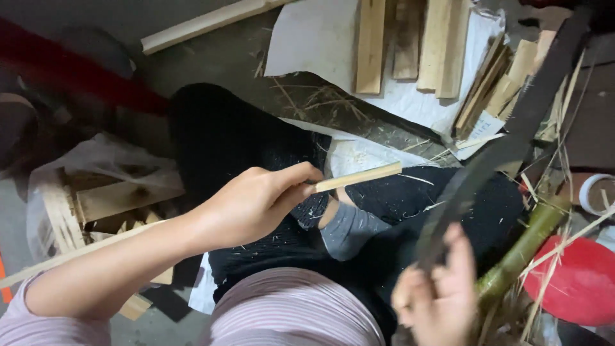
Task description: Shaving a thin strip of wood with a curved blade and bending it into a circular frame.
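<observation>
Right hand (439,298), bottom right and motion-blurred: fingers wrapped round the handle of a long dark blade (493,160). Blade runs up and right, away from the body, tip out of frame at the top right corner.

Left hand (253,202), mid-frame: fingers pinched closed on one end of a thin pale bamboo strip (359,177). Strip points right, roughly level, over the lap; free end sits above the black trousers (243,147). Strip and blade are apart, blade just to the right of the strip's tip. Grey sock (349,230) shows between the knees.

Right of the blade hand: green bamboo stalk (522,250) leaning up, red round lid (576,282) behind it, loose slivers all over.

Left side: clear plastic bag (96,163) over a stack of split wood pieces.

Far: white paper sheet (314,38) on the floor carrying flat split bamboo slats (371,45) laid side by side; a long pale wood batten (205,22) at top left.
</observation>
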